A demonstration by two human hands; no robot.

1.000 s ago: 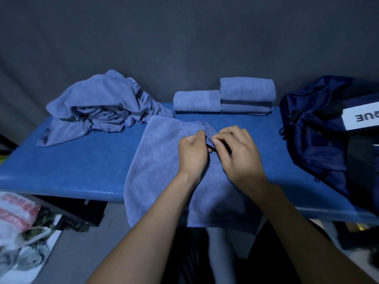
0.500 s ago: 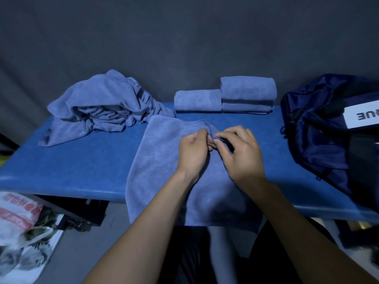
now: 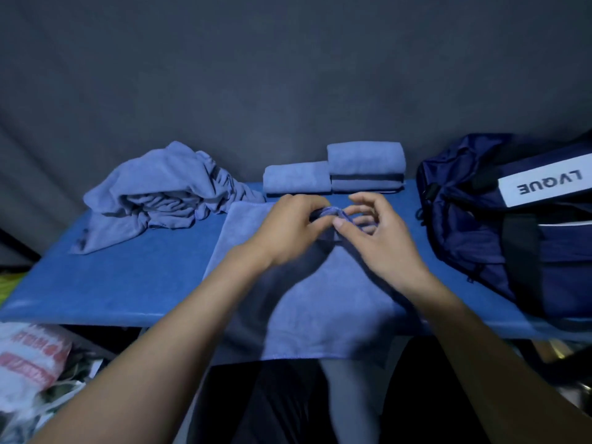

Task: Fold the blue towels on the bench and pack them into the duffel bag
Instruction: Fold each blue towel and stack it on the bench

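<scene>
Both bare forearms reaching forward from the lower corners, converging toward the middle. Left hand point(image 3: 290, 232) back-up, fingers point(image 3: 315, 208) curled over and pinching a bunched fold of cloth at the fingertips. Right hand point(image 3: 379, 233) close beside it, thumb tip almost against the left fingertips, thumb and forefinger nipping the same fold, remaining fingers arched and spread loosely above. Wrists straight, level with each other, somewhat motion-blurred.

Duffel bag point(image 3: 499, 225) cut off at right; towel point(image 3: 320, 299) corner prob. bunched, blurred.
</scene>
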